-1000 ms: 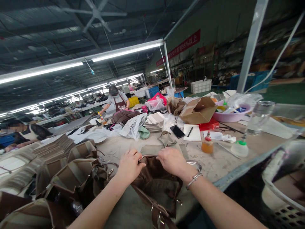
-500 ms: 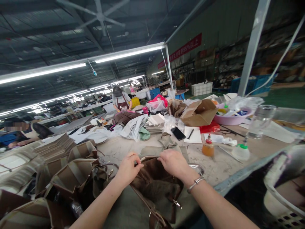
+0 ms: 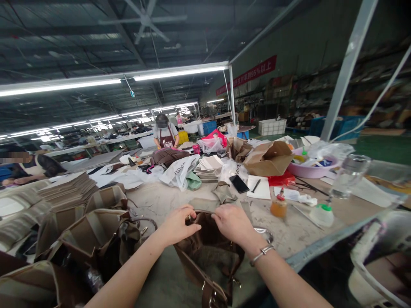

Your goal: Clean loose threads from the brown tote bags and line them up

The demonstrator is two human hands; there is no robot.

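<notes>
Brown bag (image 3: 208, 261) on bench (image 3: 272, 235), mouth open upward; long axis seems to run from far rim toward near side; bag lies below and between both hands, about equally near; right hand (image 3: 236, 222): grip pinching far rim; left hand (image 3: 178, 224): at same rim, thumb and fingers parted, pinch cannot be told; olive cloth (image 3: 224, 192) beyond.

Two bare hands faced each other just below the center of the frame, a narrow gap between them.
The left forearm (image 3: 135, 267) rose from the bottom left, the left hand (image 3: 179, 224) bending its fingers, thumb apart; from the lower right, the right forearm (image 3: 284, 273) reached up, the right hand (image 3: 233, 222) curled.
</notes>
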